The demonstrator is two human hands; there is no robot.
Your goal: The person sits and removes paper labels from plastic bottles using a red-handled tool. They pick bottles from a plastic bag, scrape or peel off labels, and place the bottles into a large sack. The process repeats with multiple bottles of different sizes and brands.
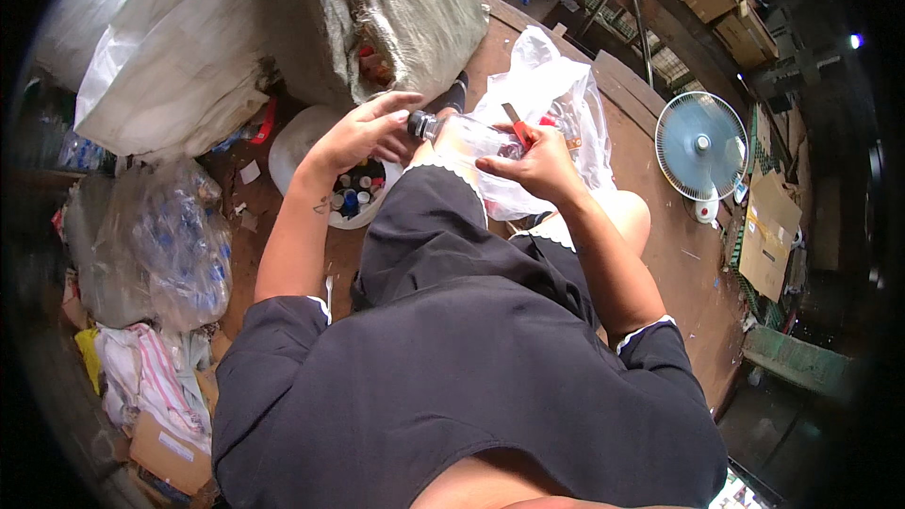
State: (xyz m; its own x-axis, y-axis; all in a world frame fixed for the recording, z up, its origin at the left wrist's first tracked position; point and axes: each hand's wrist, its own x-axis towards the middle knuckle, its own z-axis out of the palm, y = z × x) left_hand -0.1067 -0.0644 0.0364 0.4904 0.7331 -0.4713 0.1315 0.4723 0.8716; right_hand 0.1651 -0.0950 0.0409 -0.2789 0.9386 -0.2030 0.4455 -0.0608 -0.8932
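Observation:
A clear plastic bottle (462, 135) with a black cap (420, 124) lies across the space above my lap, its cap end to the left. My right hand (539, 168) is closed around the bottle's base end and also grips a small knife (520, 130) with an orange-red handle, its short blade pointing up. Beside the cap, my left hand (370, 134) has its fingers apart and holds nothing; whether a fingertip touches the cap I cannot tell. Below that hand stands a white tub (292, 153) with several bottle caps (354, 198) of mixed colours, partly hidden by my forearm.
A white plastic bag (589, 127) with items inside lies beyond my right hand. Large filled sacks (405, 19) crowd the far left. A bag of plastic bottles (184, 245) stands at left. On the right are a blue fan (701, 144) and flattened cardboard (768, 236).

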